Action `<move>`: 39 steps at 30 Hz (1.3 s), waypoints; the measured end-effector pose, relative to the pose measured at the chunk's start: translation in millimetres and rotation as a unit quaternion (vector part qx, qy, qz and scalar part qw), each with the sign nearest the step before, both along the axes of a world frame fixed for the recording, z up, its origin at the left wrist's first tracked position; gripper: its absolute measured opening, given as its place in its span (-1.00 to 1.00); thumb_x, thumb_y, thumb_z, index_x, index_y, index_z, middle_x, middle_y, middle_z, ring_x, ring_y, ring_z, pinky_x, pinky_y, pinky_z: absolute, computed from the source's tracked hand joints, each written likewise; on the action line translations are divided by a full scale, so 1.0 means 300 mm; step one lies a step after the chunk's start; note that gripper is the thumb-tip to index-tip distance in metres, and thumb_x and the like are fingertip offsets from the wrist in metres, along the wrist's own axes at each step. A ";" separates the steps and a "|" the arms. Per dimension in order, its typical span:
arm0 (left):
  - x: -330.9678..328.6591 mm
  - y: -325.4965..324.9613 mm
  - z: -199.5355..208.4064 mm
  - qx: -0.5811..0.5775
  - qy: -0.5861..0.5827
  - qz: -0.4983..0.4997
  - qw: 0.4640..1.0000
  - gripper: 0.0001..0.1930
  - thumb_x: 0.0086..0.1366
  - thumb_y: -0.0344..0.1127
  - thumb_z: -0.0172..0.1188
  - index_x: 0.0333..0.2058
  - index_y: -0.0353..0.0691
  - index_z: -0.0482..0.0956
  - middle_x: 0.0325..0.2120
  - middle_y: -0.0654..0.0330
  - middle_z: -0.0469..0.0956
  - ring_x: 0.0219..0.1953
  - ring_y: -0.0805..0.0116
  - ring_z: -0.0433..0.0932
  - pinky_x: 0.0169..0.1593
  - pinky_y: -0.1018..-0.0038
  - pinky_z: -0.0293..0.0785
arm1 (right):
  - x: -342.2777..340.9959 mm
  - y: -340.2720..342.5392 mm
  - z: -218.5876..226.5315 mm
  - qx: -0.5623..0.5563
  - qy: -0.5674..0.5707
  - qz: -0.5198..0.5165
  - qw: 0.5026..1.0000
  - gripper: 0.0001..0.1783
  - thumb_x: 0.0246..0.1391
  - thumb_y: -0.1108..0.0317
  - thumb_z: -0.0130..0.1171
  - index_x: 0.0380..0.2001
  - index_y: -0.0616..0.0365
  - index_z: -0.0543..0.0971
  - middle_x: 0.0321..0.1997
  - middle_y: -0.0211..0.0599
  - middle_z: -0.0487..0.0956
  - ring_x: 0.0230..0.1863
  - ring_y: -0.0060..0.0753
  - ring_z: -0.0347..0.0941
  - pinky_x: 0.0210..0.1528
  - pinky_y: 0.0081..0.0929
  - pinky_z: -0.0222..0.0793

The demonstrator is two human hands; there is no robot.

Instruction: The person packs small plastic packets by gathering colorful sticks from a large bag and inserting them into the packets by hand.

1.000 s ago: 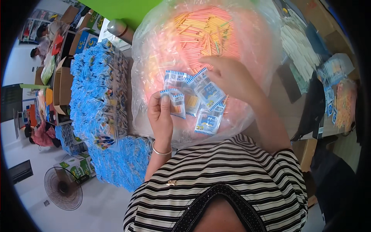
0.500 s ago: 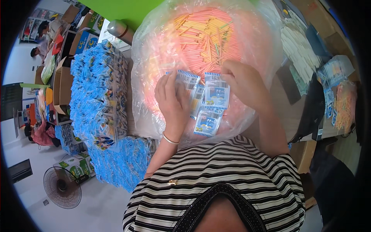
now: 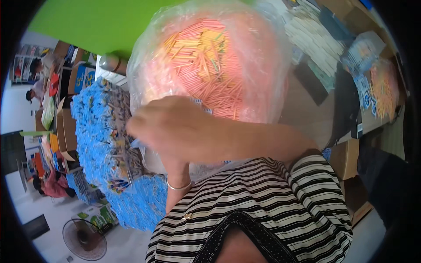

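My right hand [image 3: 164, 125] reaches across to the left over the near part of a large clear plastic bag [image 3: 267, 65], its fingers smeared by motion. Beneath it lies my left hand [image 3: 176, 167], with a bracelet at the wrist; its fingers are hidden. Inside the bag are many thin pink and yellow sticks [image 3: 206, 57], a few of them green. The striped edge of a small blue-and-white packet [image 3: 196, 101] peeks out beyond my right wrist. Just under the right fingertips shows a pale bluish scrap [image 3: 138, 143], too blurred to name.
Blue packets [image 3: 98, 127] are stacked in a tall pile to the left, with more blue packets [image 3: 140, 204] lower down. A metal flask [image 3: 112, 64] stands behind the pile. White strips [image 3: 313, 33] and a bag of orange sticks [image 3: 383, 90] lie to the right. Farther left are people and a fan [image 3: 84, 239].
My right hand has swung left from the packets over the bag and now covers my left hand. Most of those packets are hidden behind my arm. The whole view has shifted a little.
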State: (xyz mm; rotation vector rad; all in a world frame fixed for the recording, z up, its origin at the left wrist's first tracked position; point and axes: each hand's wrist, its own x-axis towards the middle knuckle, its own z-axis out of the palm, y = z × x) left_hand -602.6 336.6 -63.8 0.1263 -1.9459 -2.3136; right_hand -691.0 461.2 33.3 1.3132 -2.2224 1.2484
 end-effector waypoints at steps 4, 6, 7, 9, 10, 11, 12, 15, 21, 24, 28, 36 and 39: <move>-0.013 -0.021 0.041 -0.320 -0.023 0.160 0.934 -0.66 0.39 -0.30 0.17 0.08 -0.24 0.44 -0.08 0.20 0.51 -0.06 0.45 0.46 0.01 0.52 0.39 | -0.026 -0.043 0.013 0.037 -0.003 0.005 0.999 -0.75 -0.18 0.40 0.23 -0.36 0.19 0.47 -0.38 -0.25 0.51 -0.31 -0.11 0.56 -0.33 -0.26 0.50; -0.045 -0.004 0.063 -0.161 0.048 0.152 0.974 -0.81 0.41 -0.30 0.12 -0.10 -0.26 0.50 -0.23 0.21 0.55 -0.17 0.45 0.52 -0.09 0.47 0.45 | -0.044 -0.009 0.000 0.067 -0.026 -0.006 0.997 -0.75 -0.19 0.41 0.23 -0.36 0.19 0.47 -0.37 -0.24 0.51 -0.29 -0.13 0.55 -0.32 -0.27 0.50; -0.066 0.015 0.053 -0.075 0.081 0.138 0.984 -0.83 0.41 -0.30 0.09 -0.19 -0.28 0.54 -0.30 0.22 0.57 -0.23 0.45 0.54 -0.13 0.45 0.47 | -0.054 0.031 -0.020 0.096 -0.055 -0.023 0.994 -0.74 -0.21 0.41 0.24 -0.36 0.19 0.47 -0.36 -0.24 0.51 -0.28 -0.14 0.55 -0.30 -0.27 0.50; -0.016 -0.090 -0.014 -0.082 -0.014 0.101 0.991 -0.78 0.42 -0.38 0.04 -0.02 -0.32 0.46 -0.13 0.15 0.51 -0.05 0.41 0.47 0.02 0.42 0.41 | -0.052 0.066 -0.044 0.092 -0.052 -0.043 0.993 -0.74 -0.19 0.40 0.23 -0.36 0.19 0.47 -0.32 -0.22 0.50 -0.23 -0.18 0.53 -0.26 -0.27 0.48; -0.013 -0.108 -0.049 -0.099 -0.107 0.064 0.987 -0.66 0.42 -0.47 -0.01 0.14 -0.37 0.39 0.04 0.08 0.46 0.13 0.37 0.39 0.17 0.40 0.35 | -0.044 0.042 -0.079 0.067 -0.020 -0.053 0.996 -0.76 -0.17 0.38 0.21 -0.35 0.18 0.48 -0.30 -0.20 0.49 -0.20 -0.19 0.51 -0.23 -0.26 0.46; -0.032 -0.090 -0.063 -0.080 -0.098 0.017 0.992 -0.66 0.42 -0.47 -0.01 0.14 -0.37 0.39 0.04 0.08 0.46 0.13 0.37 0.39 0.17 0.40 0.35 | -0.046 -0.085 -0.133 0.068 0.013 -0.136 0.988 -0.77 -0.14 0.35 0.19 -0.35 0.17 0.48 -0.28 -0.20 0.49 -0.18 -0.20 0.49 -0.21 -0.23 0.44; -0.035 -0.096 -0.060 -0.083 -0.084 0.007 0.993 -0.72 0.42 -0.45 0.01 0.07 -0.34 0.38 -0.03 0.11 0.43 0.07 0.39 0.37 0.11 0.41 0.32 | -0.043 -0.204 -0.166 0.065 0.050 -0.203 0.976 -0.78 -0.11 0.32 0.16 -0.35 0.16 0.49 -0.25 -0.20 0.49 -0.16 -0.21 0.48 -0.20 -0.20 0.41; -0.049 -0.062 -0.033 -0.092 -0.042 -0.034 0.994 -0.89 0.40 -0.40 0.04 -0.16 -0.27 0.36 -0.24 0.20 0.36 -0.13 0.46 0.29 -0.08 0.43 0.24 | 0.063 -0.136 0.207 -0.091 0.077 0.129 0.984 -0.79 -0.31 0.27 0.21 -0.56 0.13 0.50 -0.57 -0.30 0.52 -0.50 -0.22 0.51 -0.56 -0.19 0.37; -0.082 0.018 0.006 -0.211 -0.007 0.126 0.969 -0.66 0.38 -0.31 0.12 -0.62 -0.14 0.32 -0.66 0.39 0.22 -0.52 0.59 0.12 -0.45 0.48 0.07 | 0.245 -0.421 0.257 -0.248 0.164 0.131 0.946 -0.65 0.09 0.03 0.05 -0.49 0.11 0.43 -0.70 -0.19 0.47 -0.69 -0.04 0.44 -0.67 -0.06 0.29; -0.068 0.045 0.023 -0.178 -0.064 0.081 0.979 -0.66 0.36 -0.28 0.17 -0.61 -0.14 0.33 -0.64 0.41 0.23 -0.52 0.62 0.14 -0.45 0.51 0.09 | 0.203 -0.268 0.188 -0.089 0.119 0.058 0.987 -0.75 -0.05 0.12 0.12 -0.45 0.07 0.48 -0.53 -0.33 0.47 -0.53 -0.26 0.45 -0.54 -0.23 0.38; -0.029 -0.026 0.023 -0.102 -0.067 0.119 0.985 -0.77 0.36 -0.28 0.21 -0.47 -0.21 0.47 -0.56 0.40 0.40 -0.46 0.64 0.29 -0.36 0.60 0.24 | 0.028 -0.112 0.044 0.020 0.067 0.002 0.998 -0.79 -0.33 0.26 0.22 -0.52 0.06 0.51 -0.41 -0.32 0.48 -0.35 -0.21 0.49 -0.31 -0.24 0.45; 0.000 -0.054 0.004 0.016 -0.022 0.068 0.997 -0.81 0.41 -0.34 0.18 -0.15 -0.33 0.65 -0.33 0.34 0.65 -0.32 0.68 0.50 -0.21 0.68 0.42 | -0.415 0.124 -0.145 0.189 -0.085 -0.254 0.945 -0.68 0.01 0.19 0.28 -0.22 0.18 0.63 -0.11 -0.10 0.57 0.01 -0.01 0.47 0.06 -0.16 0.39; -0.001 -0.042 -0.002 0.033 -0.038 0.043 0.998 -0.80 0.42 -0.33 0.17 -0.15 -0.34 0.65 -0.33 0.35 0.65 -0.34 0.68 0.50 -0.22 0.68 0.42 | -0.454 0.096 -0.164 0.294 -0.114 -0.249 0.916 -0.63 -0.04 0.16 0.33 -0.23 0.18 0.63 -0.11 -0.07 0.57 0.02 0.01 0.47 0.06 -0.13 0.38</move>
